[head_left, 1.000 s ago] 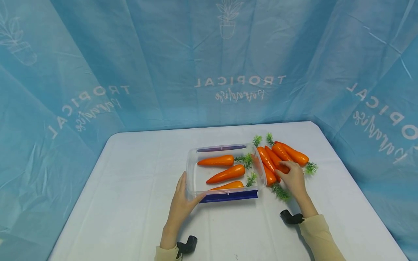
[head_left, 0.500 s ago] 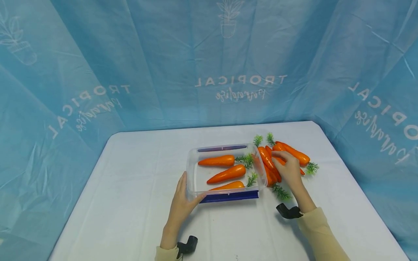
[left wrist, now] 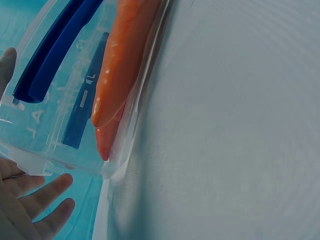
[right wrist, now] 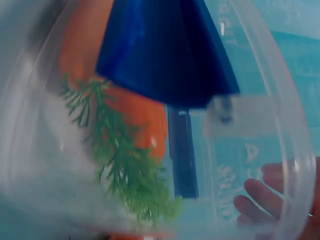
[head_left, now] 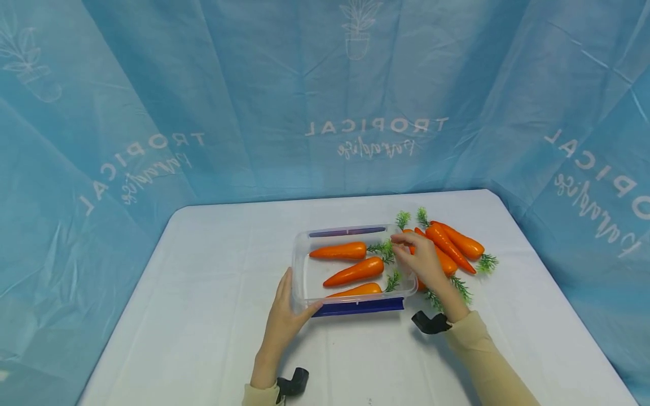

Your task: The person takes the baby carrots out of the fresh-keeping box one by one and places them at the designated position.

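A clear plastic box (head_left: 315, 276) with blue latches sits mid-table and holds three orange carrots (head_left: 354, 272), their green tops to the right. My left hand (head_left: 281, 321) touches its front left corner, thumb along the front rim, fingers along the left side; in the left wrist view several fingers (left wrist: 47, 197) are straight and spread. My right hand (head_left: 426, 262) hovers over the box's right end, fingertips near a leafy top (head_left: 388, 248). Nothing shows in its loosely bent fingers (right wrist: 265, 195) in the right wrist view. A heap of carrots (head_left: 462, 239) lies right of the box.
The white-covered table (head_left: 228, 248) backs onto a blue printed curtain (head_left: 254, 113). Each wrist carries a black camera mount (head_left: 430, 323). The box's front latch (head_left: 358, 306) hangs down toward me.
My right hand has moved left from the carrot heap to the box's right end. In the heap, one carrot now points down and to the right. The left hand and box have stayed put.
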